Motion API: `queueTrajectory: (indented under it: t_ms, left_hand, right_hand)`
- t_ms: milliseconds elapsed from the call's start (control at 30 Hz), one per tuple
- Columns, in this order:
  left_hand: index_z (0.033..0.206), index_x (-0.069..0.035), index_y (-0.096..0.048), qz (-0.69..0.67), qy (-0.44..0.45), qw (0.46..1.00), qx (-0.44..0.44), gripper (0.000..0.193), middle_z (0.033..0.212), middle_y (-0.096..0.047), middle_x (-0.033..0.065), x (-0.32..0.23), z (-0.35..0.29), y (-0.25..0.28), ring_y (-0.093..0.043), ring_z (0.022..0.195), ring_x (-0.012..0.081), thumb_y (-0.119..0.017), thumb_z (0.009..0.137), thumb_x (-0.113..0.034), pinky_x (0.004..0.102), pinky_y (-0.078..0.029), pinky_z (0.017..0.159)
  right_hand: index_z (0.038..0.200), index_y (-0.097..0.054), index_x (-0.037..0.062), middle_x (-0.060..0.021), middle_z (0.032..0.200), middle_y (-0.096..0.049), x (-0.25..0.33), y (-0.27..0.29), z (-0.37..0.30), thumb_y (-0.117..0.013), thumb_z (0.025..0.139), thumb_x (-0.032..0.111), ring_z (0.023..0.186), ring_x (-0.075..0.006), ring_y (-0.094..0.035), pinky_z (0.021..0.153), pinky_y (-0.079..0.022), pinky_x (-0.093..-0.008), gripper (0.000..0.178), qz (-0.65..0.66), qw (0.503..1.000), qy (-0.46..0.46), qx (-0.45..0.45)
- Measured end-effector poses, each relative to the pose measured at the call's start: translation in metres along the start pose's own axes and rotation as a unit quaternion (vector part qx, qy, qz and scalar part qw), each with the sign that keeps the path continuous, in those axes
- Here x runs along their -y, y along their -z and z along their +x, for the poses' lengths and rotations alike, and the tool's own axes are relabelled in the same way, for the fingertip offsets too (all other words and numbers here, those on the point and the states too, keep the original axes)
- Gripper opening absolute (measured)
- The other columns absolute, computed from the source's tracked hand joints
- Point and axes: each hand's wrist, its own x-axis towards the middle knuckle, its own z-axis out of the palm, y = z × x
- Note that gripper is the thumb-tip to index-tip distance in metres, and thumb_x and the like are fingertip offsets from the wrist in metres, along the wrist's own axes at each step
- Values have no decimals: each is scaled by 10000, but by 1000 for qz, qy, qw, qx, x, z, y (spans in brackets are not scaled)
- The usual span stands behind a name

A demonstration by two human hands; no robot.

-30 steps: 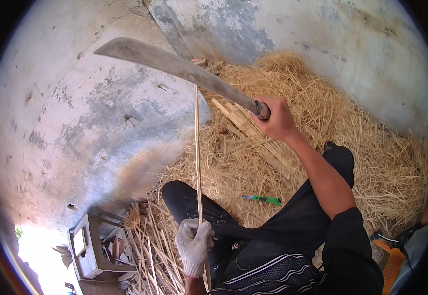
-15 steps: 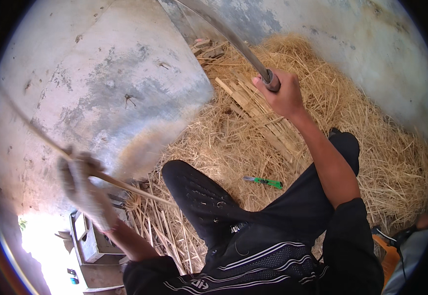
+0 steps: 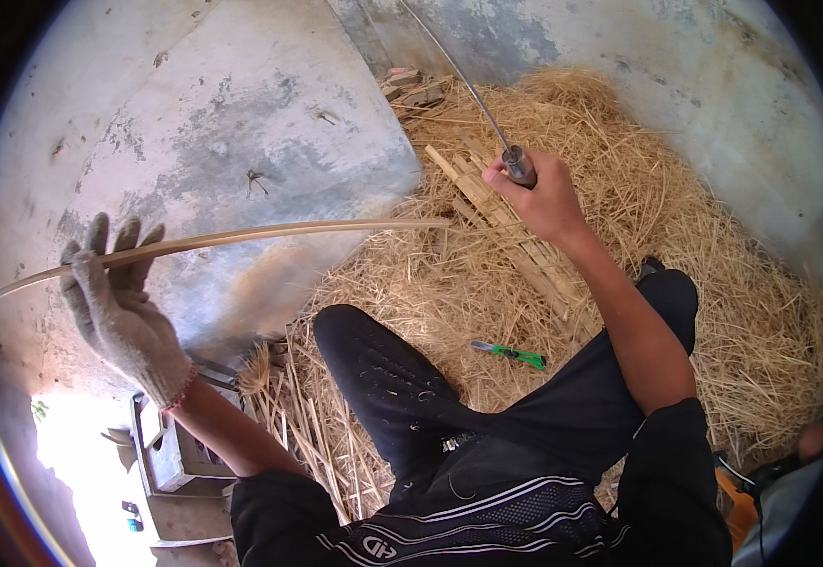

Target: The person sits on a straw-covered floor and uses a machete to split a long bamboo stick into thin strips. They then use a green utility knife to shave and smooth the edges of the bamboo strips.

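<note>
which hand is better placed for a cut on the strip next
Probably the right hand: it grips the long knife's handle and is apart from the strip. The gloved left hand supports the strip, so it seems less free.

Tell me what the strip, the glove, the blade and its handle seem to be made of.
Strip: probably split bamboo or wood, smooth-looking, pale tan; it bends in a long curve.
Glove: likely knitted cotton, matte, off-white, with a soft look.
Blade: likely steel, thin and grey; seen nearly edge-on, its finish is unclear.
Handle: perhaps wood, brownish, with a shinier, metal-like grey end.
</note>
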Motion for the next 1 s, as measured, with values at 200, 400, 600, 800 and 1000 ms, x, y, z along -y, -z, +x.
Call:
queueTrajectory:
  t_ms: [200,400,600,800,1000]
  left_hand:
    - [1335,86,-369,-43,78,994,-65,421,1286,-546,262,30,-2,-2,-617,1109,389,-484,1025,-177,513,-585,923]
    - [1310,63,-396,-90,179,974,-108,415,1233,-573,252,96,1,25,-612,1109,390,-519,1010,-196,516,-592,885]
    - [1234,62,-470,-76,266,951,-137,389,1163,-613,245,143,7,27,-651,1033,384,-587,982,-209,504,-623,781]
    - [1222,38,-527,-111,287,951,-38,423,1159,-629,230,149,-5,-19,-668,988,342,-618,969,-288,466,-625,741]
    - [1358,44,-445,129,232,964,2,564,1262,-597,239,121,-27,-29,-681,999,298,-590,970,-339,400,-615,755]
  right_hand:
    - [841,-662,45,-3,628,-580,4,-1,-5,-716,867,316,485,-109,-493,488,-391,-296,277,101,986,-112,77]
    - [886,-683,29,-29,672,-638,8,16,-1,-718,870,258,400,-68,-444,392,-360,-247,233,203,948,-187,160]
    - [934,-687,-14,-82,796,-710,15,15,-10,-698,879,189,399,-54,-449,364,-334,-223,211,147,905,-230,326]
    - [965,-704,14,-30,753,-721,18,7,-25,-740,851,293,495,-60,-545,442,-415,-253,303,-64,856,-117,500]
    - [917,-670,-1,-66,746,-715,13,11,-42,-762,841,203,495,-59,-553,450,-421,-246,236,66,888,-126,438]
